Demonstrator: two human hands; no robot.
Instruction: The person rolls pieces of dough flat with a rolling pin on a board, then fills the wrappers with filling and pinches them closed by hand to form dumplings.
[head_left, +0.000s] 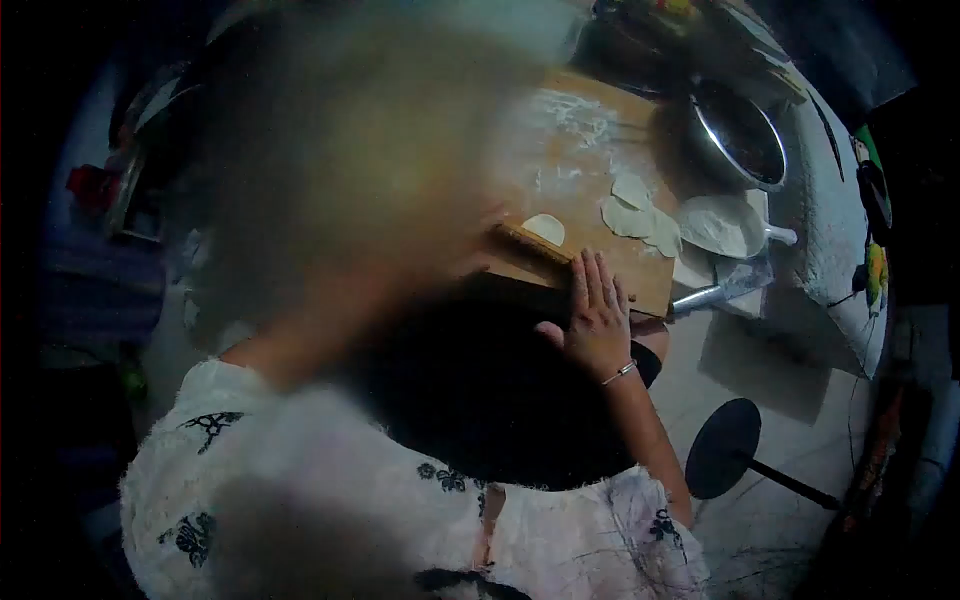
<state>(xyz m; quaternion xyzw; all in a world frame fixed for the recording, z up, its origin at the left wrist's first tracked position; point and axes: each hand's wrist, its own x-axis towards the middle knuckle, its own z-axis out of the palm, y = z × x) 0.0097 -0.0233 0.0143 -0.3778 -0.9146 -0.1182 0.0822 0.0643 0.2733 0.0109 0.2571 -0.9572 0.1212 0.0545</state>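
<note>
A wooden rolling pin lies across the near part of a floured board, against a small round piece of dough. At the pin's right end is my right hand, palm down, fingers stretched out and thumb apart, its fingertips touching the pin. My left hand is near the pin's left end, mostly hidden by a large blurred patch, so its fingers cannot be made out. Several thin, flat dough rounds overlap at the board's right side.
Right of the board are a white scoop-like container of flour, a clear plastic bag and a large metal bowl. A dark round disc on a rod stands at the lower right. The blur covers much of the upper left.
</note>
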